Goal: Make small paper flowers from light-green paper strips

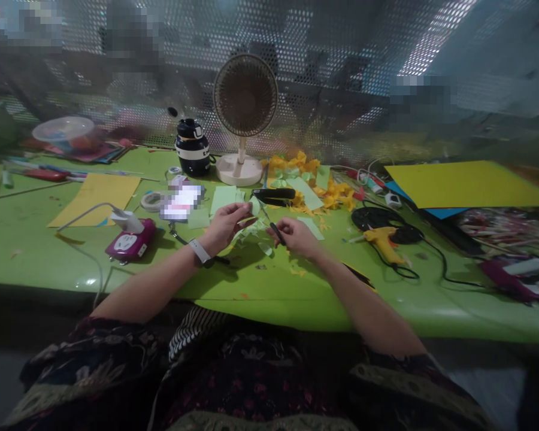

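My left hand (227,226) pinches a small piece of light green paper (254,208) above the green table (36,251). My right hand (296,234) is closed round the black handles of small scissors (269,221), whose blades point up toward the green paper. Green paper offcuts (258,236) lie under and between the two hands. A white band sits on my left wrist.
A small fan (245,114) and a black bottle (191,146) stand at the back. A yellow glue gun (383,238) with black cable lies right. Yellow paper (96,194), tape roll (153,200), a purple power adapter (130,242), a black stapler (273,194) and yellow paper flowers (336,191) surround the hands.
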Tool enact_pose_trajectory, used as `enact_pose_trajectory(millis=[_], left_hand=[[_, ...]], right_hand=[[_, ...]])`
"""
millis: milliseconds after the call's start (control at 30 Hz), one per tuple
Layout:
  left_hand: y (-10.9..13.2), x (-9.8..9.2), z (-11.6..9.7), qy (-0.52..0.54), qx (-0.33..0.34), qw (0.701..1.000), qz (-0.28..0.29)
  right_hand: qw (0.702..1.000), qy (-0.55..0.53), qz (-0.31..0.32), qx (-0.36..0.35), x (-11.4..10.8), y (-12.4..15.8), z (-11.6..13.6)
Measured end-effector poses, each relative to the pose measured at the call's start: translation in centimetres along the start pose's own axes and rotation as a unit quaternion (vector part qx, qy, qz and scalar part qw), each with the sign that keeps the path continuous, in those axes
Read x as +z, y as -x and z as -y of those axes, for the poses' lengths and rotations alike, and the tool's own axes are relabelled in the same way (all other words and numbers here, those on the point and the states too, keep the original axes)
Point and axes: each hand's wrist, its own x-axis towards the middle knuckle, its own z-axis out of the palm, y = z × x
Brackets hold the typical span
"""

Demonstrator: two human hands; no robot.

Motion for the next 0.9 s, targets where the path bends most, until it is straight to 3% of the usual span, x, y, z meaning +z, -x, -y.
enact_pose_trajectory(millis=[400,900], left_hand=[[0.26,0.58,-0.51,0.002,-0.003,0.999,-0.039],[0.10,0.16,-0.33,0.002,-0.005,1.000,-0.014]], right_hand=[[1.000,0.011,0.000,-0.009,0.03,0.05,-0.34],[1.000,0.013,-0.003,-0.018,0.22,0.23,0.08]])
